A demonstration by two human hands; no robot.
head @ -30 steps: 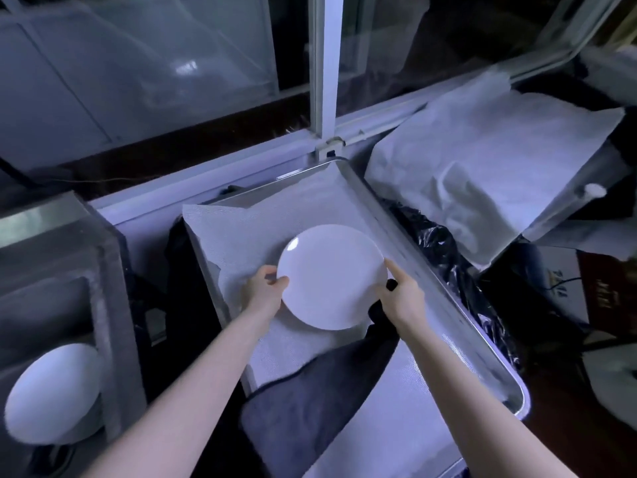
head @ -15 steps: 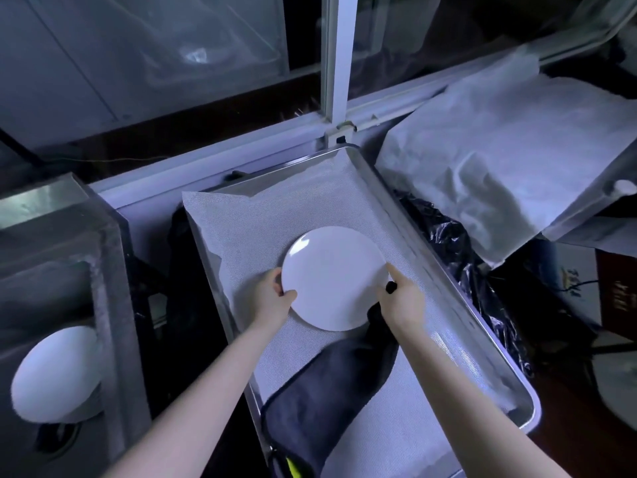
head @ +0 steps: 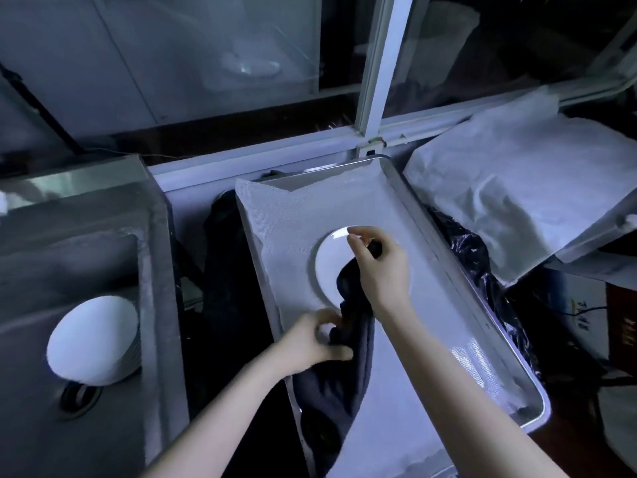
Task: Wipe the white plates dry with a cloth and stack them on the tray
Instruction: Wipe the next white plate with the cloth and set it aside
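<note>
Right hand and left hand grip dark cloth over plate

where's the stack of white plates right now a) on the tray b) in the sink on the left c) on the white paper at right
b: the stack of plates sits in the sink, while the tray holds just one plate under the right hand and dark cloth.

Two slender bare forearms; left grip, right grip bare.
</note>
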